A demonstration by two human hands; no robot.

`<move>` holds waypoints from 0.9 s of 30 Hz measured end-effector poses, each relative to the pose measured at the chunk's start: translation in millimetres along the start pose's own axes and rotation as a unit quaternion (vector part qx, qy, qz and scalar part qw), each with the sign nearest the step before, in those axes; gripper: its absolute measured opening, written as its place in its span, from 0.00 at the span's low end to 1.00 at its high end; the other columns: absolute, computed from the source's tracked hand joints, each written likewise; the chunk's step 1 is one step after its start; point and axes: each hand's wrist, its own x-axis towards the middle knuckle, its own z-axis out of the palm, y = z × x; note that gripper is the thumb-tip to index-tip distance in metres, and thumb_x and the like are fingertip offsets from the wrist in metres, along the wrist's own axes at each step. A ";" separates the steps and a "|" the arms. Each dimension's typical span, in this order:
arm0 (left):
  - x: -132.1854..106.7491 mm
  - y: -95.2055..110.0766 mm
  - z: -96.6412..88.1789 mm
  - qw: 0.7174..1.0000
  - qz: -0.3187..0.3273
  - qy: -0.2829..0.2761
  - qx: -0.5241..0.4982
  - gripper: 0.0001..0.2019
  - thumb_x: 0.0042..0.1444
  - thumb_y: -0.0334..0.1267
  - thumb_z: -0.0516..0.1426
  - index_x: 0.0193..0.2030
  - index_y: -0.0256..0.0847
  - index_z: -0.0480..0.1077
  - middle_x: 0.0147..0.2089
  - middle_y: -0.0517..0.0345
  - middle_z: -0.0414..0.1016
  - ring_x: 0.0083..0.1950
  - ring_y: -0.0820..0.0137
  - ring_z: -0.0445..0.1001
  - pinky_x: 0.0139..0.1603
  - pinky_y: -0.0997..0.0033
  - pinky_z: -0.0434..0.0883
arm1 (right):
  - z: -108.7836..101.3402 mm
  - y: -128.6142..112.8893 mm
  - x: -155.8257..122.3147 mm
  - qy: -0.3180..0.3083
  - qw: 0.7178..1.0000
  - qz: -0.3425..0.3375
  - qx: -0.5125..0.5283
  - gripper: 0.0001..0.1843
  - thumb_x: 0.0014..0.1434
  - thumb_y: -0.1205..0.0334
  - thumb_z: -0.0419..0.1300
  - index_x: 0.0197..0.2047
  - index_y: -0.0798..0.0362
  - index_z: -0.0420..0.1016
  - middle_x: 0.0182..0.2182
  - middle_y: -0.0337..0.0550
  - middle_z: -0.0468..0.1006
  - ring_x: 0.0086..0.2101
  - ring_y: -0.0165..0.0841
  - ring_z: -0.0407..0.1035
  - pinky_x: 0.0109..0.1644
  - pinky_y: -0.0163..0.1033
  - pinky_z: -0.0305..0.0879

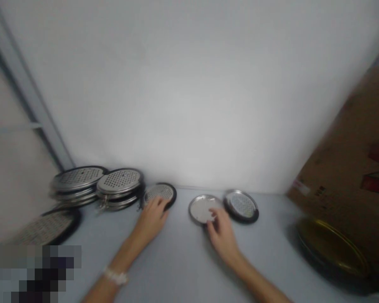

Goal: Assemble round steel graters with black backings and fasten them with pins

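My left hand (153, 213), with a pale band on its wrist, reaches to the near edge of a round perforated metal plate with a black rim (160, 191). Its fingers are stretched out over that plate; whether they press on it is hard to see. At the near right edge of a shiny round metal tray (202, 207) is my right hand (222, 235). Its fingers are bent and apart, with the thumb by the tray's rim and fingertips over its inside. Just right of the tray lies another round metal piece with a black rim (241, 205).
Two stacks of perforated round plates, the left one (78, 179) and the right one (120, 181), stand against the wall. A larger perforated plate (44, 229) lies nearer. To the right are a yellowish oval tray (331, 248) and a cardboard box (350, 147).
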 end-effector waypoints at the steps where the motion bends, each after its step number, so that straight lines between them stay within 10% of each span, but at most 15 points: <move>1: -0.3 1.7 -1.0 1.000 -0.002 0.001 -0.002 0.18 0.61 0.32 0.52 0.57 0.37 0.71 0.51 0.45 0.71 0.54 0.55 0.68 0.60 0.53 0.66 | 0.8 -3.2 -3.1 -0.019 1.000 -0.001 0.009 0.17 0.61 0.64 0.55 0.53 0.51 0.71 0.44 0.47 0.74 0.42 0.39 0.70 0.50 0.45 0.67; 12: -2.5 29.2 -12.3 0.999 -0.009 0.003 -0.031 0.13 0.64 0.33 0.52 0.51 0.39 0.74 0.48 0.47 0.73 0.53 0.58 0.69 0.59 0.57 0.66 | -3.6 -9.0 -3.8 -0.146 0.988 -0.035 0.035 0.14 0.62 0.65 0.53 0.49 0.49 0.73 0.39 0.43 0.74 0.34 0.35 0.71 0.40 0.39 0.70; 19: -7.8 45.2 -9.7 0.992 -0.018 -0.095 -0.079 0.12 0.65 0.35 0.51 0.51 0.41 0.73 0.47 0.49 0.73 0.47 0.63 0.74 0.50 0.66 0.68 | -53.2 41.6 35.4 0.044 0.953 0.029 -0.297 0.12 0.59 0.57 0.56 0.43 0.51 0.76 0.46 0.56 0.74 0.49 0.55 0.64 0.51 0.60 0.62; 27: -6.7 44.5 -10.2 0.991 -0.038 -0.114 -0.064 0.11 0.64 0.32 0.51 0.47 0.41 0.74 0.45 0.49 0.75 0.47 0.62 0.75 0.48 0.67 0.67 | -66.6 80.8 44.5 0.039 0.933 0.127 -0.335 0.16 0.56 0.43 0.60 0.33 0.47 0.77 0.45 0.52 0.75 0.50 0.56 0.65 0.52 0.66 0.58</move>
